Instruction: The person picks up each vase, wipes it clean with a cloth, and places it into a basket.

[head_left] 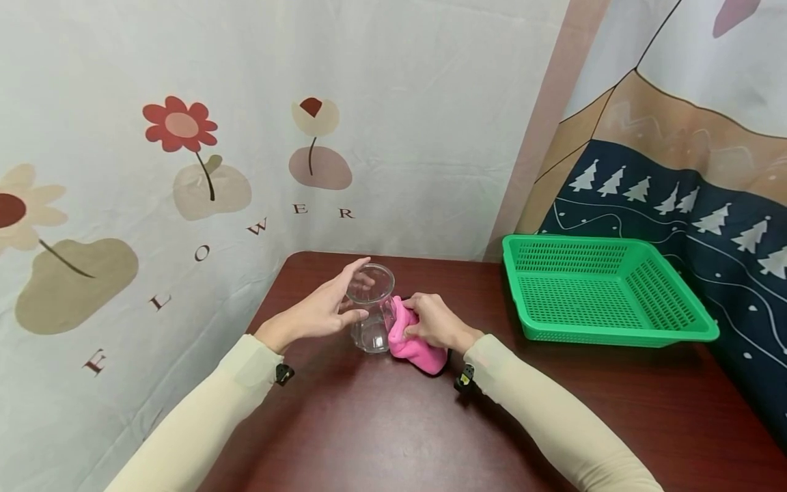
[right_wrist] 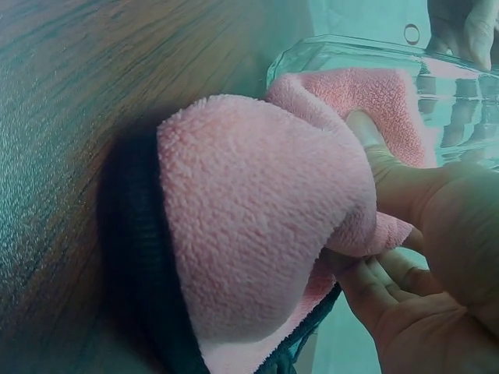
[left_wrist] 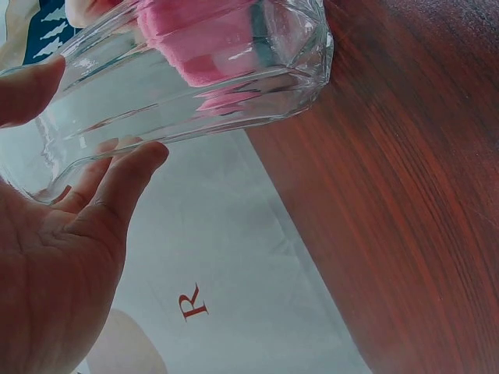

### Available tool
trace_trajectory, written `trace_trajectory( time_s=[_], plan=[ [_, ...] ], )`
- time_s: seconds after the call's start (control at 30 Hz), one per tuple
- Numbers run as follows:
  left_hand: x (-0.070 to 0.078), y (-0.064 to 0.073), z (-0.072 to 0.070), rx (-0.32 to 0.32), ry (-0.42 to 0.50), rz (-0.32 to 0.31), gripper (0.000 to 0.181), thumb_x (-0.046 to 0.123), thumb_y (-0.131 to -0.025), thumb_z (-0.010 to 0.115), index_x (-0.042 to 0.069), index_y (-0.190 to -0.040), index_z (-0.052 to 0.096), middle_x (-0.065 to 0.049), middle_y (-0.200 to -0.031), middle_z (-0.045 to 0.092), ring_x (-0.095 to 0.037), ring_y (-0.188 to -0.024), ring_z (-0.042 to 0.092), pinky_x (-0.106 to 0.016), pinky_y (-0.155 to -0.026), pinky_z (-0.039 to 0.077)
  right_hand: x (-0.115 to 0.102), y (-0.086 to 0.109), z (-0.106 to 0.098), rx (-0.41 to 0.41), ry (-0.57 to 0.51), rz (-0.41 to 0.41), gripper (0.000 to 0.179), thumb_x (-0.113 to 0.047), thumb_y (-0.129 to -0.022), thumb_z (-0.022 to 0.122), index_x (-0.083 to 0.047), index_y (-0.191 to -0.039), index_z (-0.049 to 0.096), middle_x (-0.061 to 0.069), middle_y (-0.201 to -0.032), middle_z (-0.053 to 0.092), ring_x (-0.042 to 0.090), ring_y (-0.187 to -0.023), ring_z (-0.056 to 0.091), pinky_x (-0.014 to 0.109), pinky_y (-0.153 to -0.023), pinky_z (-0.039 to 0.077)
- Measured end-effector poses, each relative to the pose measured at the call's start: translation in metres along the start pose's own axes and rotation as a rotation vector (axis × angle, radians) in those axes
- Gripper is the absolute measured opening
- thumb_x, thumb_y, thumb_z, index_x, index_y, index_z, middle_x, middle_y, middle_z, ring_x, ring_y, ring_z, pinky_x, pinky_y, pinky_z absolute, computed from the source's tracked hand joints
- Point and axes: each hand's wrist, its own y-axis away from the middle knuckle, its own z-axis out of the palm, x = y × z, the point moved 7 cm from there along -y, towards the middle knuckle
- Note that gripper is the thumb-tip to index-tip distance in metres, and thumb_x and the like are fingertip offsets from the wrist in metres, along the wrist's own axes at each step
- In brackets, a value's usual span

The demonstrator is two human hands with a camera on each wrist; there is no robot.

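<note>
A clear glass jar (head_left: 371,336) with a wide rim stands on the table, slightly left of the head view's middle. My left hand (head_left: 316,311) holds it near the top, thumb on the near side and fingers round the far side. A fluffy pink cloth (head_left: 417,352) with a dark edge is bunched in my right hand (head_left: 438,322), which pinches it between thumb and fingers. The cloth lies against the jar's right side; pink shows through the glass (left_wrist: 175,113) in the left wrist view. Folds of cloth partly hide the right fingertips.
A green plastic basket (head_left: 615,335) with perforated sides sits at the back right of the dark red-brown table (head_left: 381,430). Behind the table hangs a pale curtain (head_left: 418,171) with flower prints, and a navy tree-patterned one (head_left: 664,184) hangs on the right.
</note>
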Motion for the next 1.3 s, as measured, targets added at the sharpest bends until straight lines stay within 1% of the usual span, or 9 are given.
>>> trace_trajectory(
  time_s=[0.13,0.3,0.53,0.7,0.9,0.97,1.07,1.2,1.3],
  plan=[
    [0.0,0.0,0.0,0.0,0.007,-0.002,0.102,0.006,-0.105,0.082,0.018,-0.184,0.019,-0.02,-0.161,0.064,-0.038,-0.151,0.067,-0.068,-0.116,0.063,-0.001,0.001,-0.002,0.011,-0.007,-0.001,0.055,-0.008,-0.085,0.101,0.0,-0.137,0.084,0.012,-0.118,0.086,0.017,-0.097,0.073,0.029,-0.086,0.063],
    [0.001,0.001,0.0,-0.001,0.006,-0.001,0.102,0.005,-0.105,0.082,0.017,-0.184,0.019,-0.02,-0.161,0.064,-0.038,-0.151,0.067,-0.068,-0.115,0.063,-0.002,0.0,-0.005,0.026,-0.024,0.001,0.057,-0.007,-0.086,0.1,0.003,-0.139,0.082,0.013,-0.118,0.086,0.018,-0.097,0.076,0.029,-0.085,0.065],
    [0.0,0.001,-0.001,0.001,0.005,0.003,0.102,0.006,-0.105,0.082,0.015,-0.184,0.019,-0.019,-0.16,0.065,-0.039,-0.15,0.068,-0.068,-0.114,0.063,-0.005,-0.002,-0.009,0.04,-0.051,0.006,0.056,-0.01,-0.088,0.102,0.001,-0.14,0.082,0.011,-0.116,0.085,0.017,-0.097,0.077,0.027,-0.084,0.066],
    [-0.001,0.001,0.0,-0.001,0.003,0.005,0.102,0.006,-0.105,0.082,0.015,-0.184,0.019,-0.019,-0.16,0.065,-0.039,-0.15,0.068,-0.068,-0.114,0.064,-0.005,-0.003,-0.012,0.047,-0.096,0.028,0.057,-0.014,-0.088,0.104,0.001,-0.139,0.083,0.011,-0.118,0.086,0.016,-0.1,0.08,0.026,-0.086,0.068],
    [-0.002,0.0,0.0,0.001,0.002,0.005,0.103,0.006,-0.105,0.083,0.017,-0.184,0.018,-0.019,-0.16,0.065,-0.039,-0.15,0.068,-0.067,-0.114,0.064,-0.007,-0.005,-0.018,0.067,-0.125,0.035,0.059,-0.014,-0.087,0.105,0.0,-0.14,0.083,0.01,-0.118,0.086,0.016,-0.1,0.079,0.027,-0.086,0.067],
    [-0.001,0.0,-0.001,0.002,-0.004,0.009,0.103,0.006,-0.105,0.083,0.016,-0.184,0.018,-0.019,-0.159,0.065,-0.039,-0.15,0.068,-0.068,-0.113,0.064,-0.008,-0.005,-0.019,0.075,-0.134,0.031,0.059,-0.013,-0.087,0.105,0.0,-0.14,0.083,0.01,-0.118,0.086,0.014,-0.099,0.078,0.028,-0.086,0.068],
    [0.0,0.0,-0.001,0.001,-0.01,0.008,0.103,0.006,-0.105,0.083,0.016,-0.184,0.018,-0.018,-0.159,0.065,-0.038,-0.15,0.068,-0.067,-0.113,0.064,-0.01,-0.006,-0.022,0.089,-0.159,0.022,0.057,-0.011,-0.088,0.104,0.001,-0.139,0.082,0.01,-0.116,0.086,0.014,-0.098,0.08,0.035,-0.087,0.071],
    [0.0,0.0,-0.001,-0.001,-0.005,0.005,0.102,0.006,-0.105,0.083,0.016,-0.184,0.018,-0.018,-0.16,0.065,-0.038,-0.151,0.068,-0.067,-0.114,0.064,-0.013,-0.006,-0.027,0.103,-0.189,0.015,0.056,-0.01,-0.088,0.103,0.002,-0.139,0.082,0.011,-0.116,0.085,0.018,-0.1,0.083,0.046,-0.091,0.072],
    [0.0,0.0,-0.001,-0.001,0.005,0.004,0.102,0.006,-0.105,0.083,0.016,-0.184,0.019,-0.019,-0.16,0.065,-0.038,-0.15,0.068,-0.066,-0.114,0.064,-0.015,-0.007,-0.029,0.109,-0.205,0.017,0.057,-0.011,-0.089,0.103,0.003,-0.14,0.081,0.012,-0.117,0.085,0.021,-0.103,0.084,0.05,-0.093,0.072]
  ],
)
